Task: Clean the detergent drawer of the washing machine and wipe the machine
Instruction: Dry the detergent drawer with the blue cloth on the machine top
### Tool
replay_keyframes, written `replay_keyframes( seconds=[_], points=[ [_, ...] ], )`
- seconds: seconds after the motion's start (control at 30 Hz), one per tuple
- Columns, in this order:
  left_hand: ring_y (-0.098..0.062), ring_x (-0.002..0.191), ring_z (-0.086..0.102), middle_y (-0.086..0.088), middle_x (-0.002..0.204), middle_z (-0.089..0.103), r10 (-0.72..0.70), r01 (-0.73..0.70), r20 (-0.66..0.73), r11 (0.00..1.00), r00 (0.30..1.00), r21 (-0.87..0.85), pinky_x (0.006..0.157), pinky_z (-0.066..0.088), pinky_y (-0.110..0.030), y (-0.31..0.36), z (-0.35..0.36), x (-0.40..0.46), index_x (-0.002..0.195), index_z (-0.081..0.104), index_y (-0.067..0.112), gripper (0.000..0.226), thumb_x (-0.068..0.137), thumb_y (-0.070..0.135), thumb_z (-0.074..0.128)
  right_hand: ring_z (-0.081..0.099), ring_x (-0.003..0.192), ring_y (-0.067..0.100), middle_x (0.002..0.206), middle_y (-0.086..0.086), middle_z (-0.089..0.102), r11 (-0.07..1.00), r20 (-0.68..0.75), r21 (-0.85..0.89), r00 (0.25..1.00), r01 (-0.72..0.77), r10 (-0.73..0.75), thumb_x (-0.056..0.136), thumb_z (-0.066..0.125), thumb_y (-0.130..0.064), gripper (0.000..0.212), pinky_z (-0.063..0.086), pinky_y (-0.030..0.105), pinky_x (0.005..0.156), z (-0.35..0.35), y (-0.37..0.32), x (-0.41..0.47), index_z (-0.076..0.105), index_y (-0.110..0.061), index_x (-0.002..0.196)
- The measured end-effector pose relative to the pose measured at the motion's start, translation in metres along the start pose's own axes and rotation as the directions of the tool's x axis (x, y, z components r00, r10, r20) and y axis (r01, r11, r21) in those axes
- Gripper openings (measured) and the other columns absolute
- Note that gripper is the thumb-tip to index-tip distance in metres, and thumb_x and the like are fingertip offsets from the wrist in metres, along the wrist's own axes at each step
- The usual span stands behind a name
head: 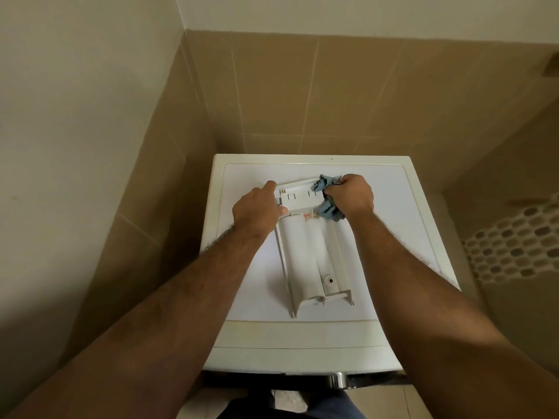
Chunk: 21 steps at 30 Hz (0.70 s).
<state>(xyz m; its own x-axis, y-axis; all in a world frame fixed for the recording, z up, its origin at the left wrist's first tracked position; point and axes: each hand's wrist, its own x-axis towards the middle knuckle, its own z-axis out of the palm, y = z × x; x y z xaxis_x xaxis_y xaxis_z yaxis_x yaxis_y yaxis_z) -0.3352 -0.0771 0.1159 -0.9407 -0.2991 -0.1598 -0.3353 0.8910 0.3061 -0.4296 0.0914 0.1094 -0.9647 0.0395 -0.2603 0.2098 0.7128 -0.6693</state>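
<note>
- Beige tiled walls (302,92) fill the upper part of the frame and meet in a corner at the upper left, where a plain pale wall begins; a patch of small rounded mosaic tiles (514,243) shows at the right edge.
- A white washing machine (242,337) stands against the tiled wall, its flat top seen from above in the middle of the frame.
- The white detergent drawer (308,255) lies on the machine's top with its underside up, its front panel towards the wall and its open end towards the lower edge of the frame.
- The left hand (257,210) grips the left end of the drawer's front panel, thumb over the far edge.
- The right hand (352,193) is closed around a crumpled blue cloth (328,210) and presses it against the right end of the same panel.
- Both forearms reach in from the lower corners of the frame.
</note>
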Motion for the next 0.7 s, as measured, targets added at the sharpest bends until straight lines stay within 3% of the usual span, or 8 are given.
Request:
replay_keyframes(
  seconds=[0.1,0.23,0.33,0.4,0.53,0.6,0.7],
  points=[
    [-0.027,0.106,0.063,-0.006,0.13,0.06,-0.003,0.003,0.004,1.0,1.0,0.001,0.065,0.046,-0.028,0.001,0.001,0.0,0.132,0.041,0.018,0.057,0.087,0.043,0.067,0.061,0.07,0.024,0.073,0.003,0.064,0.997,-0.011,-0.002,0.996,0.083,-0.083,0.08,0.061,-0.017,0.008,0.05,0.028,0.061,0.001,0.002,-0.007,0.064,-0.011,0.085],
    [-0.026,0.105,0.063,-0.007,0.128,0.06,-0.01,0.01,0.005,1.0,1.0,-0.016,0.065,0.046,-0.028,0.001,0.002,0.0,0.133,0.041,0.018,0.057,0.088,0.043,0.065,0.054,0.062,0.005,0.069,-0.009,0.058,0.959,-0.068,0.15,0.97,0.24,-0.232,0.087,0.056,-0.013,0.006,0.039,0.016,0.055,0.013,0.014,-0.043,0.053,-0.016,0.091],
    [-0.025,0.103,0.062,-0.006,0.125,0.061,-0.015,0.015,0.0,1.0,1.0,-0.021,0.067,0.044,-0.028,0.002,0.001,0.0,0.135,0.041,0.018,0.057,0.089,0.044,0.063,0.059,0.067,0.014,0.071,-0.004,0.062,0.936,-0.065,0.154,0.948,0.317,-0.31,0.087,0.054,-0.007,0.008,0.044,0.025,0.061,0.032,0.017,-0.07,0.055,-0.014,0.089],
    [-0.025,0.104,0.062,-0.006,0.126,0.061,-0.012,0.012,0.001,1.0,1.0,-0.026,0.068,0.043,-0.028,0.001,0.001,0.0,0.136,0.041,0.018,0.058,0.089,0.045,0.063,0.061,0.071,0.018,0.077,0.0,0.065,0.947,-0.109,0.153,0.957,0.283,-0.268,0.086,0.054,-0.008,0.005,0.048,0.028,0.065,0.04,0.014,-0.077,0.055,-0.013,0.089],
    [-0.028,0.105,0.064,-0.005,0.132,0.059,0.006,-0.006,0.009,0.999,1.0,-0.054,0.06,0.044,-0.026,-0.002,0.001,-0.001,0.133,0.041,0.018,0.058,0.087,0.042,0.067,0.06,0.079,0.02,0.091,0.002,0.064,0.951,-0.207,0.307,0.973,-0.032,0.099,0.091,0.058,-0.021,0.015,0.047,0.03,0.069,0.033,0.023,-0.076,0.053,-0.013,0.102],
    [-0.028,0.106,0.064,-0.005,0.133,0.058,0.013,-0.013,0.007,0.998,1.0,-0.057,0.059,0.044,-0.025,-0.003,0.002,-0.001,0.133,0.041,0.018,0.058,0.087,0.041,0.068,0.059,0.078,0.019,0.09,0.001,0.065,0.964,-0.202,0.257,0.972,-0.066,0.121,0.091,0.056,-0.02,0.014,0.044,0.026,0.067,0.035,0.027,-0.074,0.061,-0.012,0.102],
    [-0.027,0.107,0.063,-0.007,0.13,0.059,0.026,-0.026,0.005,0.999,1.0,-0.045,0.063,0.047,-0.028,-0.004,0.002,0.0,0.131,0.042,0.018,0.054,0.088,0.041,0.067,0.056,0.069,0.021,0.075,0.005,0.061,0.983,-0.164,0.183,0.985,-0.018,0.049,0.092,0.055,-0.019,0.021,0.038,0.025,0.059,0.042,0.017,-0.072,0.059,-0.01,0.073]
  ],
)
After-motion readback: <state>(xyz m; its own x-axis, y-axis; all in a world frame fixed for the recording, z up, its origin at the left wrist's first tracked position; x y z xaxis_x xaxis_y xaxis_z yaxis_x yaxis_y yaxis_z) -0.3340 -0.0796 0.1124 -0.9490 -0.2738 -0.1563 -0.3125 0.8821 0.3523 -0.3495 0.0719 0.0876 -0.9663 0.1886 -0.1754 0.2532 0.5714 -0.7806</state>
